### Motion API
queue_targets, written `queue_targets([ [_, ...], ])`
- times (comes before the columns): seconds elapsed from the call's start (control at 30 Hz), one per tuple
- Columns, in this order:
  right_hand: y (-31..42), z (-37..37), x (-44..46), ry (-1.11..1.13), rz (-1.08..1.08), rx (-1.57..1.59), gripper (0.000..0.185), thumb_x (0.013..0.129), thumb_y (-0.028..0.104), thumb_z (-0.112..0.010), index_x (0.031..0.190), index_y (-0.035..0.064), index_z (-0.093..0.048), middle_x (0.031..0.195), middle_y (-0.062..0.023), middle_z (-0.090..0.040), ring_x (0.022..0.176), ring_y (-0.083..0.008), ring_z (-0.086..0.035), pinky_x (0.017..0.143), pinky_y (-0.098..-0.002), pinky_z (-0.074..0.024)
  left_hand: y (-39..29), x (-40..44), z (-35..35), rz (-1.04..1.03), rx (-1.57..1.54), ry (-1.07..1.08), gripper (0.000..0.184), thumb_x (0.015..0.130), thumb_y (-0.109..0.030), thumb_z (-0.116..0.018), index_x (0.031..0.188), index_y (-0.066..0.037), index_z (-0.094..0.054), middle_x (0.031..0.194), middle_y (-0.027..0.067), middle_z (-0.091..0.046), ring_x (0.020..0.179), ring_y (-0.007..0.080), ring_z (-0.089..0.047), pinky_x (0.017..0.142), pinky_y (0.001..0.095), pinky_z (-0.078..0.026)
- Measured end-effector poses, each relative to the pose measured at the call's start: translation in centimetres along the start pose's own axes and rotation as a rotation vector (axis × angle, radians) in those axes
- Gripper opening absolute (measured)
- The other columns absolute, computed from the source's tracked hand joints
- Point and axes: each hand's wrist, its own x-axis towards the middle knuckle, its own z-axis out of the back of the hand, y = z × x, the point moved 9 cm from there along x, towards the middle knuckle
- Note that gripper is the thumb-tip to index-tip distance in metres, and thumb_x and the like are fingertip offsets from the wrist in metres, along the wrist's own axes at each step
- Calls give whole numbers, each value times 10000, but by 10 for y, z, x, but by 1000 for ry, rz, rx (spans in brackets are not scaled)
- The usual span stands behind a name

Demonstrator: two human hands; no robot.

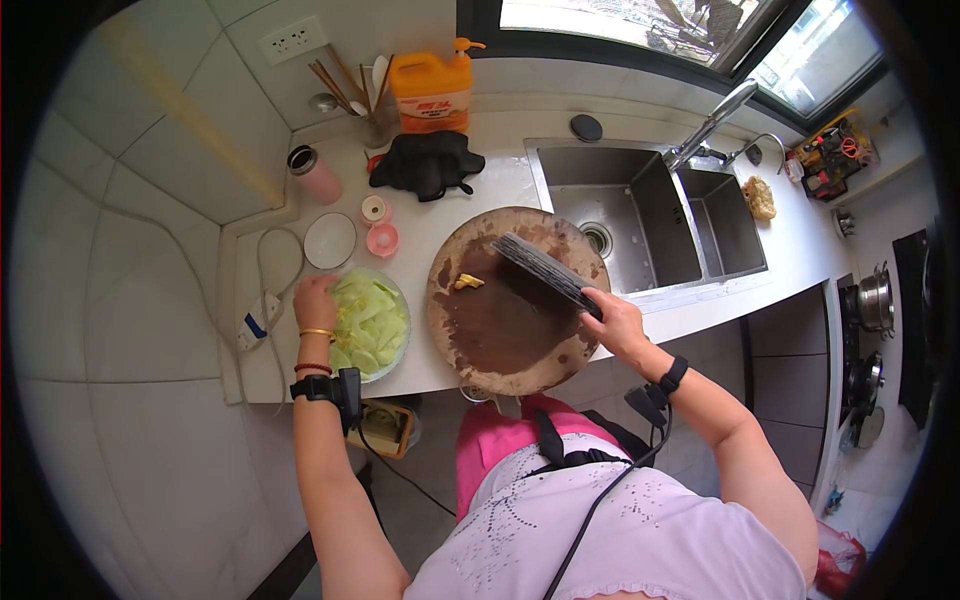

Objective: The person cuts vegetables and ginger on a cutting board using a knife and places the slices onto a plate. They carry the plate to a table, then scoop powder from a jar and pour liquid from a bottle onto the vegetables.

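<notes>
Looks like cutting — grips a dark blade (545,270) in the right hand (617,325) over the round board (500,345), near a yellowish scrap (468,282), has the left hand (316,302) at the bowl (406,341) of green slices (370,315), cannot tell if pinching any — and wants a steadying left hand for any cut.

2 hands in all: 1 L hand (315,298), 1 R hand (612,325), both over 1 worktop (420,228). In R hand, 1 dark-bladed knife (545,270); under it 1 round board (468,345) w/ 1 yellow clump (468,282). At L hand, 1 bowl (407,338); green slices (368,318) inside, too many to count. Beyond L hand: 1 white disc (330,241), 2 small pink pcs (382,240), 1 pink flask (320,182). Beyond, between hands: 1 black cloth (425,165), 1 orange jug (428,85). Beyond R hand: 2 sink basins (655,215), 2 taps (718,118), 1 dark disc (586,127). Nr L hand, 2 bracelets (313,368).
</notes>
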Motion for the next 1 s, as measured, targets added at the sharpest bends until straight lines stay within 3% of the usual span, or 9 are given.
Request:
queue_targets([
  [0.1,-8,-11,6,-11,21,-145,417,759,259,-627,1142,130,-525,836,-125,-594,767,-308,-595,668,-395,-479,13,-9,24,41,-242,-203,141,775,-42,-543,865,-73,-646,849,85,-575,812,266,-551,732,374,-448],
  [0.17,-13,-19,11,7,-2,-180,448,757,265,-636,1164,134,-503,875,-124,-582,796,-312,-587,677,-400,-476,35,-36,46,280,-323,-314,107,823,-92,-550,860,-29,-627,813,90,-583,721,236,-565,677,329,-452],
  [0.23,-14,-25,15,-4,-1,-208,486,750,254,-646,1188,129,-478,860,-116,-579,822,-322,-575,682,-411,-472,56,-67,43,317,-412,-369,121,836,-123,-564,864,-21,-623,803,92,-587,670,206,-558,638,299,-450],
  [0.43,-5,-43,15,126,87,-321,496,727,241,-663,1179,141,-485,834,-96,-584,825,-286,-573,658,-397,-475,90,-178,-3,748,-667,-240,168,870,-155,-545,950,-16,-597,815,51,-600,628,131,-575,591,252,-475],
  [0.5,7,-40,19,148,156,-373,384,724,245,-660,1080,148,-554,797,-79,-590,806,-267,-575,642,-389,-480,87,-193,-19,845,-759,-198,195,882,-167,-531,994,-15,-582,820,50,-598,630,128,-582,588,246,-485],
  [0.57,18,-40,25,148,222,-443,246,731,247,-650,952,148,-606,762,-65,-588,807,-256,-574,621,-391,-483,75,-203,-57,993,-1145,-2,223,899,-174,-496,1027,5,-536,840,72,-595,678,156,-602,603,274,-511],
  [0.63,40,-31,34,106,254,-377,174,741,229,-637,887,133,-639,758,-73,-598,774,-262,-588,610,-389,-483,58,-198,-57,983,-1297,1,225,903,-183,-487,1038,-5,-520,866,79,-591,714,170,-604,612,287,-511],
  [0.8,93,-47,51,298,333,191,175,782,168,-577,914,74,-643,829,-118,-633,752,-305,-612,660,-363,-491,54,-187,-65,950,-1565,-40,206,911,-193,-461,1027,-29,-506,948,102,-575,787,191,-603,630,316,-520],
  [1.0,150,-70,44,448,447,238,174,788,160,-567,902,47,-633,819,-152,-628,771,-312,-612,664,-356,-484,54,-186,-68,918,-1471,-145,239,906,-192,-463,1088,-39,-488,904,76,-581,734,161,-599,611,299,-522],
])
